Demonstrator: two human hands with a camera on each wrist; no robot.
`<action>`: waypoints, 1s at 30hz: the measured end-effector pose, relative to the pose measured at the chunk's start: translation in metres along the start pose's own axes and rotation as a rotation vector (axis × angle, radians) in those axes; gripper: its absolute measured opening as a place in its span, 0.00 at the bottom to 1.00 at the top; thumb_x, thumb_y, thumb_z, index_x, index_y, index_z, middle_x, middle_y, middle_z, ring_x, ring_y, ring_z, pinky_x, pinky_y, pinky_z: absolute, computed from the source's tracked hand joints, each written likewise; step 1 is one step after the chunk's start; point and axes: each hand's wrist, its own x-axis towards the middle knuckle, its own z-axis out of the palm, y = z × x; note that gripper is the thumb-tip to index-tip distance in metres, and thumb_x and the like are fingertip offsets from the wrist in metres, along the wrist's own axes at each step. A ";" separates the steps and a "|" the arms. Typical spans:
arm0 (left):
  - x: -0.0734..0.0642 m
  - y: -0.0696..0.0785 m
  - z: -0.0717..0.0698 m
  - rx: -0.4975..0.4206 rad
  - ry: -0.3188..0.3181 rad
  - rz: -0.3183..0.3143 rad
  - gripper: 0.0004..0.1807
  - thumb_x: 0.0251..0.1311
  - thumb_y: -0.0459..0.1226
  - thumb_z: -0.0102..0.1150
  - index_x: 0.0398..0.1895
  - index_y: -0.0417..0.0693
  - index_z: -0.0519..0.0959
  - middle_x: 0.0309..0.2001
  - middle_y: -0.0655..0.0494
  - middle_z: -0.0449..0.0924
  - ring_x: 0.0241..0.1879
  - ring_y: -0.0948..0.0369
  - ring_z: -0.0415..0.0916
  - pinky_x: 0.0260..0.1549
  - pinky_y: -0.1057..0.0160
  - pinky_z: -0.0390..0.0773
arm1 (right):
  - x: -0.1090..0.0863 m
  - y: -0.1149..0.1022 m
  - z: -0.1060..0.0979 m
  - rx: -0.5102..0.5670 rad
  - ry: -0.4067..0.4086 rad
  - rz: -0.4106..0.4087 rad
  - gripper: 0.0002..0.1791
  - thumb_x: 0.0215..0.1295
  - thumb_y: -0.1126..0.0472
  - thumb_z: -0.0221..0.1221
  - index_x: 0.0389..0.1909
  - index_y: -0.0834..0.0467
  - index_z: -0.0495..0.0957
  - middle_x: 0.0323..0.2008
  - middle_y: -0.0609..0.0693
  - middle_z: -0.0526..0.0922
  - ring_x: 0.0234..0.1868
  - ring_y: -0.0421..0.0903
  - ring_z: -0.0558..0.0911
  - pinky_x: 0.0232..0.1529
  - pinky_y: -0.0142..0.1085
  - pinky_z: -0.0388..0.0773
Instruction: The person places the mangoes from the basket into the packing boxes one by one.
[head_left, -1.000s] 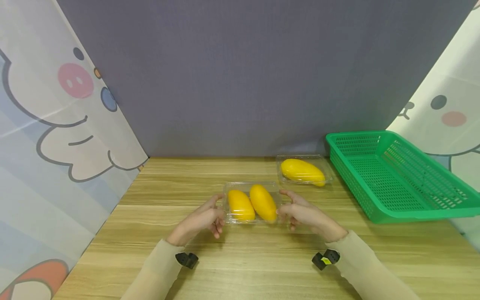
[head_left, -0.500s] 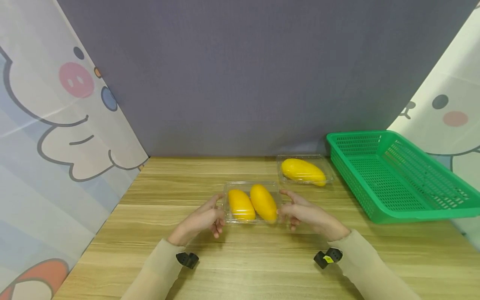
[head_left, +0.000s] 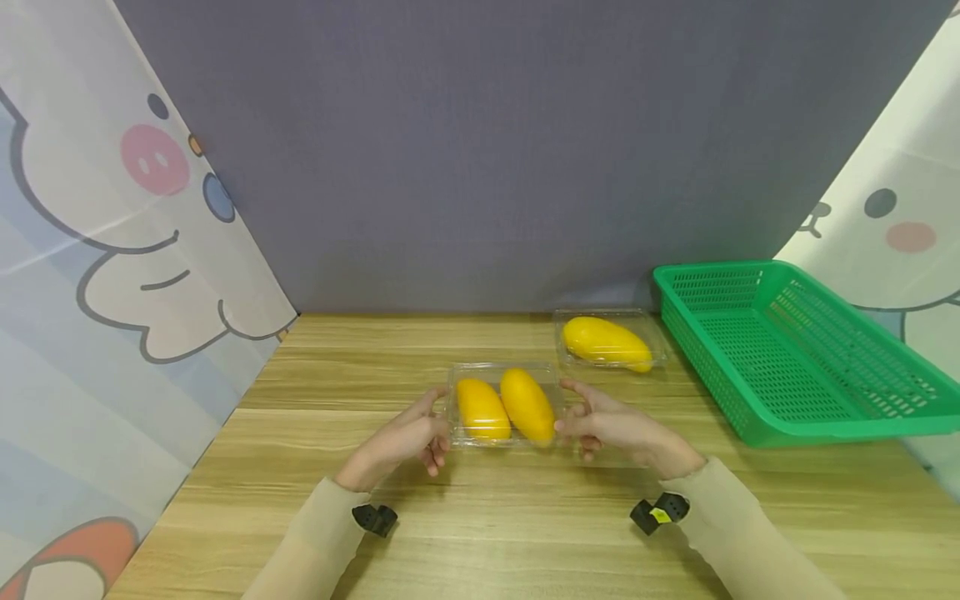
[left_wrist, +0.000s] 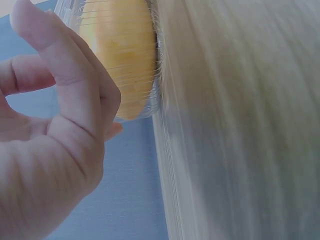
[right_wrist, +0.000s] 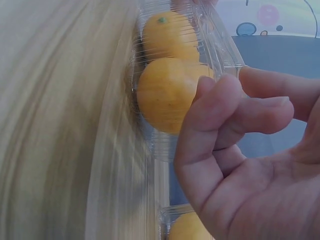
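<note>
A clear plastic box point(head_left: 503, 371) with two yellow mangoes, a left mango point(head_left: 482, 409) and a right mango point(head_left: 528, 405), lies on the wooden table between both hands. My left hand point(head_left: 401, 442) is at its left side, with the index fingertip near the far left corner. Opposite it, my right hand point(head_left: 618, 433) has index finger and thumb spread along the right side. In the right wrist view, the index fingertip meets the box's rim point(right_wrist: 212, 35), and the other fingers are loosely bent. The left wrist view shows bent left fingers point(left_wrist: 75, 85) beside the box, not wrapped round it.
Behind and to the right lies a second clear box point(head_left: 655, 340) holding one mango point(head_left: 606, 342). A green plastic basket point(head_left: 750, 417) stands on the table's right side. The grey panel point(head_left: 480, 167) rises along the table's back edge, with printed cloth at both sides.
My right hand and wrist have shifted slightly to the right. The left hand, both boxes and the mangoes look practically unmoved.
</note>
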 end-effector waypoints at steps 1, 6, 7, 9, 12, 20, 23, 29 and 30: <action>0.000 0.000 0.000 0.000 0.000 0.000 0.43 0.63 0.33 0.50 0.80 0.44 0.43 0.30 0.44 0.75 0.24 0.55 0.74 0.23 0.59 0.82 | 0.000 0.000 0.000 -0.004 -0.002 -0.002 0.52 0.70 0.63 0.61 0.80 0.64 0.32 0.36 0.60 0.79 0.19 0.40 0.64 0.26 0.32 0.76; 0.000 -0.001 0.000 -0.007 -0.002 -0.001 0.43 0.63 0.32 0.49 0.80 0.44 0.43 0.30 0.45 0.75 0.23 0.55 0.73 0.22 0.61 0.82 | 0.002 0.002 -0.001 -0.011 -0.002 0.003 0.52 0.70 0.63 0.61 0.80 0.63 0.33 0.35 0.59 0.79 0.19 0.40 0.65 0.26 0.33 0.77; 0.001 -0.001 0.000 -0.009 -0.002 -0.001 0.44 0.63 0.32 0.49 0.80 0.44 0.43 0.30 0.45 0.75 0.23 0.56 0.73 0.22 0.61 0.82 | 0.002 0.002 -0.002 -0.012 -0.003 0.003 0.52 0.70 0.63 0.61 0.80 0.63 0.33 0.35 0.59 0.78 0.19 0.40 0.65 0.25 0.33 0.77; 0.001 -0.001 0.000 -0.011 0.000 -0.002 0.44 0.63 0.32 0.49 0.80 0.44 0.43 0.30 0.45 0.75 0.23 0.56 0.73 0.21 0.61 0.82 | 0.002 0.003 -0.002 -0.013 0.000 0.004 0.52 0.70 0.63 0.62 0.80 0.63 0.34 0.35 0.58 0.78 0.19 0.40 0.65 0.25 0.33 0.77; 0.001 -0.001 0.000 -0.009 0.003 -0.005 0.44 0.63 0.32 0.49 0.80 0.44 0.43 0.30 0.45 0.75 0.23 0.56 0.73 0.22 0.61 0.82 | 0.003 0.003 -0.002 -0.018 0.001 0.004 0.52 0.70 0.63 0.62 0.80 0.64 0.33 0.35 0.58 0.78 0.19 0.40 0.66 0.26 0.32 0.78; 0.002 -0.002 0.000 -0.009 0.003 -0.005 0.44 0.63 0.32 0.49 0.80 0.43 0.43 0.30 0.45 0.75 0.23 0.56 0.73 0.21 0.61 0.82 | 0.001 0.002 -0.002 -0.022 -0.004 -0.018 0.53 0.68 0.67 0.61 0.80 0.65 0.31 0.33 0.58 0.79 0.21 0.42 0.70 0.24 0.32 0.78; 0.002 -0.002 0.000 -0.007 0.002 0.000 0.43 0.63 0.32 0.49 0.80 0.43 0.43 0.29 0.46 0.74 0.23 0.55 0.74 0.21 0.61 0.81 | 0.001 0.002 -0.001 -0.031 0.003 -0.018 0.54 0.68 0.67 0.61 0.80 0.65 0.31 0.31 0.57 0.78 0.20 0.42 0.68 0.24 0.32 0.77; 0.002 -0.002 0.000 -0.005 -0.004 -0.001 0.43 0.64 0.33 0.49 0.80 0.44 0.43 0.29 0.46 0.74 0.23 0.55 0.74 0.22 0.61 0.82 | 0.002 0.001 0.004 -0.062 0.051 -0.013 0.52 0.67 0.69 0.60 0.80 0.65 0.33 0.29 0.56 0.76 0.20 0.43 0.68 0.23 0.33 0.76; 0.002 -0.002 0.000 -0.004 -0.006 0.000 0.43 0.64 0.33 0.49 0.80 0.44 0.43 0.29 0.46 0.74 0.23 0.55 0.74 0.22 0.60 0.82 | 0.002 0.001 0.005 -0.067 0.058 -0.012 0.52 0.67 0.69 0.60 0.80 0.65 0.33 0.29 0.56 0.76 0.20 0.43 0.68 0.22 0.33 0.76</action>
